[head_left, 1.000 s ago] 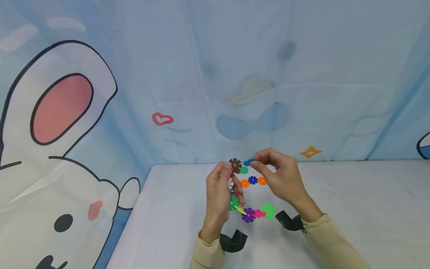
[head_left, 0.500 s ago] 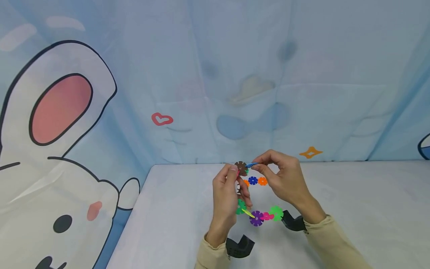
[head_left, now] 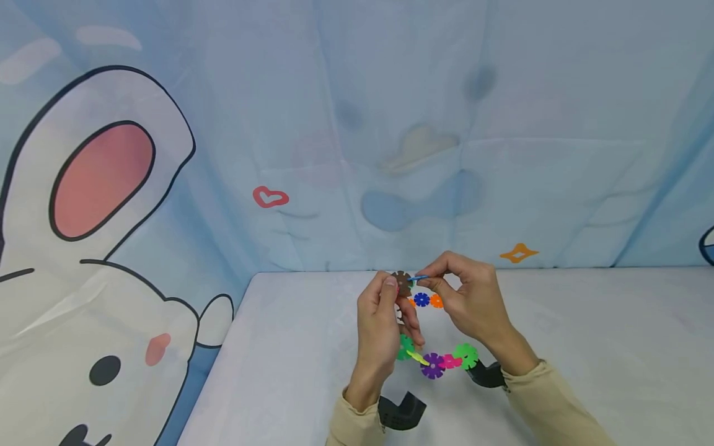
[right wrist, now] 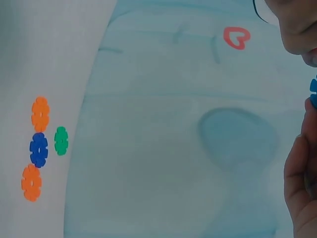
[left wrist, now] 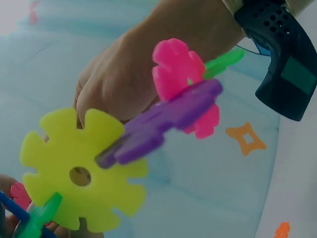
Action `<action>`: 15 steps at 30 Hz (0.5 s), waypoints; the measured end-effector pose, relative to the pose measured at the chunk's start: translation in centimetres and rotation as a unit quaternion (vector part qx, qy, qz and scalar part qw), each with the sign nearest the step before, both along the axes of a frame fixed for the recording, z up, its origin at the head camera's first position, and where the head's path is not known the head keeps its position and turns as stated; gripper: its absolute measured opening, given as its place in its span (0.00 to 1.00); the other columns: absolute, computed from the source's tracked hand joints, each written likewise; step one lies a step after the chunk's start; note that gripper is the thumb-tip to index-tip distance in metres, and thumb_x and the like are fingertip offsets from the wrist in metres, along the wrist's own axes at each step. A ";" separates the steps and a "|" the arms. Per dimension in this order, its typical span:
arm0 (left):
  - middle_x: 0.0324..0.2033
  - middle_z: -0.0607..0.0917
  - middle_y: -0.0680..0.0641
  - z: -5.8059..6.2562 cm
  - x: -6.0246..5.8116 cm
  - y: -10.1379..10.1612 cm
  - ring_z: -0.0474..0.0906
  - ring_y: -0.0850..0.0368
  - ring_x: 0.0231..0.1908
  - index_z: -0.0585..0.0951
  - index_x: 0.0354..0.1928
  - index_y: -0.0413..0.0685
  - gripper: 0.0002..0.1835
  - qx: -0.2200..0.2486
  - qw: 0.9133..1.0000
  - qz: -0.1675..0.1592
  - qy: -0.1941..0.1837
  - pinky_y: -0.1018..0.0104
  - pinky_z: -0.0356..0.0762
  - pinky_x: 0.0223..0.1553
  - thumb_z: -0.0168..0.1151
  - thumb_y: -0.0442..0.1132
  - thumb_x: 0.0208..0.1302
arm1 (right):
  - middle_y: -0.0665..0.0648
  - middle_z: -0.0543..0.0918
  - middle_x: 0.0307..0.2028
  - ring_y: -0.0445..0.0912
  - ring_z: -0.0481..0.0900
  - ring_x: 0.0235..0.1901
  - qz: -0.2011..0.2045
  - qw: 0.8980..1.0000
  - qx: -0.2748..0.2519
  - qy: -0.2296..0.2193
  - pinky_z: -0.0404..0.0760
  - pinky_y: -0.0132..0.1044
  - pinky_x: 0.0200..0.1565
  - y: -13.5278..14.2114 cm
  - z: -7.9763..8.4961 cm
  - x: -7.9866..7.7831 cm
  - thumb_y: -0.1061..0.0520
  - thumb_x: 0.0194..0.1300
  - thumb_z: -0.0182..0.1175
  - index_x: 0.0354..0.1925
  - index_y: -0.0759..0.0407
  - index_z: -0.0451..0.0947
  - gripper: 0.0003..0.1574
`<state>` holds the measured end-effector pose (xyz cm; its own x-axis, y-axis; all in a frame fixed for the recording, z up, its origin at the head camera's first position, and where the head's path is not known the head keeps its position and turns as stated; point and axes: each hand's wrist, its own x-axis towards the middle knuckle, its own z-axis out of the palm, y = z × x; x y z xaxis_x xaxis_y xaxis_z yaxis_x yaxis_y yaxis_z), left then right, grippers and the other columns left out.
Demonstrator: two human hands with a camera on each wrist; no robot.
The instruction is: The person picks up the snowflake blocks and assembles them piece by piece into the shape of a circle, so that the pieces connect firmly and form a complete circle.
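My left hand point(head_left: 379, 322) pinches a chain of slotted plastic snowflake discs near its upper end, beside a brown disc point(head_left: 403, 282). From there the chain hangs past the palm through green point(head_left: 405, 348), yellow point(left wrist: 59, 148), purple point(left wrist: 173, 116) and pink point(left wrist: 176, 69) discs to a light green disc point(head_left: 466, 356). Part of it is hidden behind the left fingers. Between thumb and fingertips, my right hand point(head_left: 474, 300) pinches a blue snowflake disc point(head_left: 418, 278), turned edge-on. Its near edge is right at the brown disc's rim.
On the white table point(head_left: 295, 347) behind the chain lie a dark blue disc point(head_left: 421, 300), orange discs point(right wrist: 31, 183) and a green disc point(right wrist: 61, 141). A light blue printed curtain point(head_left: 334, 229) rises along the far edge. Black wrist mounts point(head_left: 401, 412) stick out under both wrists.
My left hand has shifted right and slightly down, carrying the chain. The blue disc has turned edge-on in my right hand, and it and the brown disc have come together.
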<state>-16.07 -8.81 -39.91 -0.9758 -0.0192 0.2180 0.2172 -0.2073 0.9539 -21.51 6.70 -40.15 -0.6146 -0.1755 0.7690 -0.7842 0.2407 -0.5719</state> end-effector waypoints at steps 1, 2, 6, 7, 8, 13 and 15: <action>0.16 0.75 0.49 0.0 0.0 0.0 0.73 0.62 0.09 0.73 0.40 0.32 0.20 -0.002 1.000 -0.001 0.001 0.66 0.80 0.12 0.40 0.42 0.87 | 0.53 0.90 0.30 0.39 0.82 0.27 0.001 1.000 0.002 0.000 0.77 0.24 0.30 0.0 0.0 0.0 0.78 0.54 0.74 0.32 0.58 0.86 0.18; 0.16 0.75 0.49 0.0 0.0 0.0 0.73 0.62 0.09 0.72 0.40 0.32 0.20 -0.005 1.000 -0.002 0.001 0.66 0.80 0.12 0.40 0.42 0.87 | 0.53 0.90 0.30 0.40 0.83 0.27 0.002 1.000 0.002 0.000 0.77 0.24 0.30 0.0 -0.1 0.0 0.78 0.54 0.74 0.32 0.58 0.86 0.18; 0.17 0.75 0.49 -0.2 0.0 -0.2 0.74 0.62 0.09 0.71 0.40 0.29 0.21 -0.015 1.000 -0.013 0.005 0.66 0.81 0.13 0.39 0.41 0.87 | 0.53 0.90 0.30 0.40 0.84 0.27 0.002 1.000 0.006 0.004 0.78 0.23 0.30 -0.2 -0.1 0.1 0.80 0.54 0.73 0.32 0.58 0.86 0.18; 0.17 0.75 0.49 -0.2 0.0 -0.4 0.74 0.61 0.09 0.71 0.40 0.28 0.21 -0.017 1.000 -0.016 0.004 0.66 0.81 0.13 0.39 0.41 0.87 | 0.53 0.90 0.30 0.40 0.84 0.28 0.003 1.000 0.007 0.005 0.78 0.23 0.30 -0.2 -0.2 0.1 0.79 0.54 0.73 0.32 0.58 0.86 0.18; 0.17 0.75 0.49 -0.2 -0.1 -0.6 0.74 0.61 0.09 0.71 0.40 0.28 0.21 -0.020 1.000 -0.017 0.002 0.66 0.81 0.13 0.40 0.41 0.87 | 0.53 0.90 0.30 0.39 0.83 0.28 0.004 1.000 0.009 0.006 0.77 0.23 0.30 -0.3 -0.2 0.1 0.79 0.53 0.74 0.32 0.59 0.86 0.18; 0.16 0.79 0.49 -0.2 -0.7 -2.0 0.77 0.60 0.10 0.75 0.36 0.34 0.20 -0.007 0.999 0.000 -0.031 0.65 0.83 0.15 0.39 0.40 0.84 | 0.51 0.91 0.35 0.38 0.85 0.31 0.028 0.999 0.035 -0.009 0.81 0.24 0.35 -0.2 -0.5 -0.2 0.74 0.52 0.78 0.43 0.58 0.89 0.21; 0.16 0.80 0.50 -0.3 -1.1 -2.6 0.78 0.60 0.11 0.75 0.33 0.38 0.21 0.005 0.999 0.020 -0.041 0.66 0.83 0.16 0.39 0.41 0.83 | 0.51 0.92 0.39 0.40 0.87 0.34 0.031 0.997 0.059 -0.027 0.86 0.28 0.39 -0.1 -0.8 -0.6 0.70 0.55 0.78 0.52 0.58 0.88 0.26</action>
<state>-17.18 -11.46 -40.18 -0.9886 -0.0603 0.1376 0.1473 -0.2096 0.9666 -22.09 6.61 -40.98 -0.6398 -0.3013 0.7070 -0.7685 0.2602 -0.5846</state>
